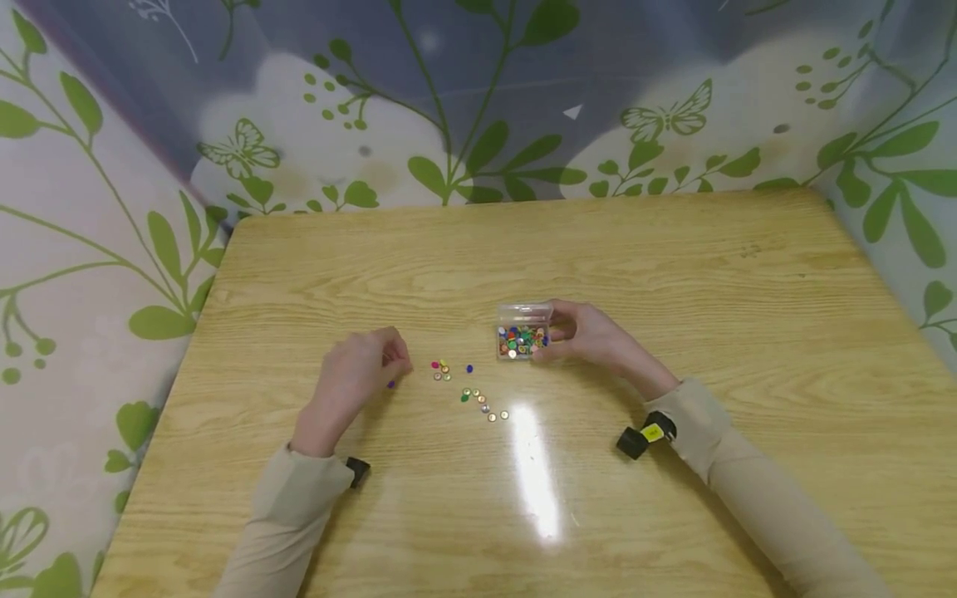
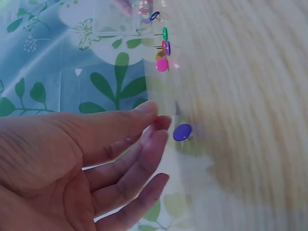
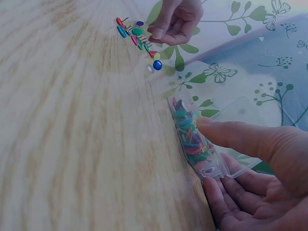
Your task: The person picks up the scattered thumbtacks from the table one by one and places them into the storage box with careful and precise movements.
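Beside a purple thumbtack [image 2: 182,132] on the table, my left hand [image 1: 355,370] hovers with loosely bent fingers. Its thumb and index fingertips are close together, and the tack stands apart from them; nothing shows in its grasp. My right hand [image 1: 586,332] grips a small clear plastic box [image 3: 219,168] by its right side, thumb on the near edge and fingers behind. Full of multicoloured thumbtacks [image 1: 521,340], the box rests on the table with its hinged lid [image 1: 525,312] raised at the back.
Between the hands lie several loose thumbtacks [image 1: 482,399], some gold-looking, others green, blue and pink. The wood-grain table [image 1: 635,249] meets a wall covering with leaves and butterflies [image 1: 486,158] at the back and sides. A black wrist device [image 1: 646,434] sits by the right cuff.
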Action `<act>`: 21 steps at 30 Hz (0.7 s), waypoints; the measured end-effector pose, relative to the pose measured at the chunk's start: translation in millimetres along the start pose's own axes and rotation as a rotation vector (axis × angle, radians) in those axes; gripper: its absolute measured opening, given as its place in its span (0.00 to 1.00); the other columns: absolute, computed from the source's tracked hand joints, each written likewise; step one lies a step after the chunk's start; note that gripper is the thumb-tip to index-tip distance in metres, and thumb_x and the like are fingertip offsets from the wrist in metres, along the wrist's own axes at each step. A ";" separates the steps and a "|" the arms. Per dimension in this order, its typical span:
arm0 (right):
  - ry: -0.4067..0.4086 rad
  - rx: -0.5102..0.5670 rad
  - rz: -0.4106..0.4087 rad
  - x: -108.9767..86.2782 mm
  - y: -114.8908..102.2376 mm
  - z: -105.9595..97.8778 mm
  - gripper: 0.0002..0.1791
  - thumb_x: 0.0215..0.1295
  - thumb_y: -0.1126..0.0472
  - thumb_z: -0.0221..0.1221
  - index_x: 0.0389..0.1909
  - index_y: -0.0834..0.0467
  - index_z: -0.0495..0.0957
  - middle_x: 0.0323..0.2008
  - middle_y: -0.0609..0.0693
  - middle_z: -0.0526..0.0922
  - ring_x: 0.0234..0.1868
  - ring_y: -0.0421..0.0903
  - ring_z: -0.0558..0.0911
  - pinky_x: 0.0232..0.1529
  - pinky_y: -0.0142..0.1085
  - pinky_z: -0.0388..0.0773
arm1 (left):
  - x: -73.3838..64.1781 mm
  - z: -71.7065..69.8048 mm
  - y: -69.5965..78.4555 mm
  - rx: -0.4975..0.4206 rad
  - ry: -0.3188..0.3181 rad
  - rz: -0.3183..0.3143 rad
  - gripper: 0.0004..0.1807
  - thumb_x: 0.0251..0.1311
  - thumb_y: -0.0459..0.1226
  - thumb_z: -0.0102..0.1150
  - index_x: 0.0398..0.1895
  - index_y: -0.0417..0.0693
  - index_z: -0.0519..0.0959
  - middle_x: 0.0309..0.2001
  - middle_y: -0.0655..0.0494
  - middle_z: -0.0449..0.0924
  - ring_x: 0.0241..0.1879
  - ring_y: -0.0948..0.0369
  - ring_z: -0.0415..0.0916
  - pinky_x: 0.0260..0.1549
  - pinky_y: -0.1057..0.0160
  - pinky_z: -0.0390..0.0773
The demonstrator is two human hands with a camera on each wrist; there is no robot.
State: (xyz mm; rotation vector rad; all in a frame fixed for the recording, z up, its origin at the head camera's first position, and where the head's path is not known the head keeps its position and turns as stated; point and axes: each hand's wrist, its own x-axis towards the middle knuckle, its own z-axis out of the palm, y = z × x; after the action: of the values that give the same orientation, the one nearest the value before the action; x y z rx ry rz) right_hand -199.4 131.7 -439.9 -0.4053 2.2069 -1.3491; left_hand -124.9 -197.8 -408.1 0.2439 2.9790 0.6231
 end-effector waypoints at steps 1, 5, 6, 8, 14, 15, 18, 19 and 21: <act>-0.001 0.000 0.000 0.0 0.0 -0.1 0.36 0.57 0.62 0.73 0.67 0.61 0.71 0.64 0.65 0.75 0.63 0.64 0.76 0.65 0.54 0.72 | 0.7 -0.5 0.7 -0.009 0.018 0.004 0.05 0.60 0.36 0.71 0.32 0.48 0.82 0.27 0.57 0.84 0.24 0.62 0.78 0.22 0.64 0.75; -0.002 0.000 0.001 -0.4 -0.5 -0.5 0.36 0.58 0.62 0.73 0.67 0.61 0.71 0.65 0.65 0.74 0.64 0.65 0.75 0.66 0.55 0.71 | 5.3 -1.6 8.0 -0.015 0.070 -0.002 0.06 0.61 0.39 0.71 0.32 0.50 0.82 0.29 0.56 0.86 0.26 0.62 0.79 0.22 0.63 0.74; -0.001 0.000 0.000 -0.5 -0.6 -0.5 0.36 0.58 0.62 0.73 0.67 0.61 0.71 0.65 0.65 0.74 0.64 0.65 0.75 0.66 0.55 0.71 | 6.9 -1.4 10.4 -0.018 0.071 -0.006 0.06 0.61 0.39 0.71 0.32 0.51 0.81 0.30 0.57 0.86 0.25 0.61 0.79 0.22 0.63 0.74; 0.001 -0.003 0.002 -0.5 -0.7 -0.5 0.36 0.57 0.62 0.73 0.67 0.61 0.71 0.65 0.65 0.74 0.64 0.65 0.75 0.66 0.55 0.71 | 9.9 -0.6 16.9 -0.019 0.079 -0.003 0.06 0.62 0.40 0.70 0.33 0.52 0.82 0.30 0.57 0.86 0.26 0.61 0.80 0.23 0.63 0.74; 0.004 -0.005 0.002 -0.3 -1.5 0.7 0.36 0.57 0.62 0.73 0.67 0.61 0.71 0.63 0.63 0.76 0.61 0.60 0.79 0.61 0.49 0.76 | 19.6 4.2 39.9 -0.032 0.114 0.054 0.04 0.62 0.41 0.70 0.34 0.53 0.84 0.33 0.58 0.88 0.32 0.61 0.83 0.28 0.61 0.78; 0.004 -0.004 0.001 -0.4 -1.7 0.8 0.36 0.57 0.62 0.73 0.67 0.61 0.71 0.63 0.63 0.76 0.60 0.59 0.80 0.59 0.48 0.77 | 21.3 5.3 43.9 -0.031 0.119 0.066 0.04 0.62 0.41 0.70 0.34 0.53 0.84 0.33 0.58 0.88 0.32 0.60 0.83 0.28 0.61 0.78; 0.007 -0.008 0.002 -0.8 -2.6 1.1 0.37 0.57 0.62 0.73 0.67 0.62 0.71 0.62 0.63 0.77 0.58 0.58 0.81 0.57 0.45 0.78 | 26.6 9.3 55.8 -0.021 0.128 0.102 0.03 0.63 0.40 0.69 0.34 0.53 0.85 0.33 0.59 0.89 0.31 0.61 0.84 0.26 0.62 0.78; 0.009 -0.011 0.001 -1.0 -2.9 1.1 0.37 0.57 0.62 0.73 0.67 0.62 0.71 0.61 0.63 0.77 0.58 0.58 0.81 0.57 0.45 0.78 | 28.5 11.0 59.4 -0.018 0.129 0.115 0.03 0.64 0.40 0.69 0.34 0.53 0.85 0.33 0.59 0.89 0.31 0.61 0.84 0.25 0.63 0.78; 0.012 -0.015 -0.001 -1.1 -3.3 1.0 0.37 0.56 0.62 0.74 0.67 0.62 0.71 0.61 0.63 0.78 0.57 0.58 0.82 0.57 0.47 0.78 | 32.1 14.0 66.4 -0.017 0.124 0.139 0.02 0.64 0.40 0.68 0.34 0.54 0.85 0.33 0.60 0.89 0.30 0.62 0.84 0.23 0.65 0.76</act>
State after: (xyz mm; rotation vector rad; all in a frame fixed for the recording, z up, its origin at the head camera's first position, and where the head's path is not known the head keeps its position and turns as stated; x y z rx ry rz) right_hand -198.0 130.0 -437.0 -0.4048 2.2281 -1.3404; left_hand -145.6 -126.7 -395.7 0.4299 3.0937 0.7017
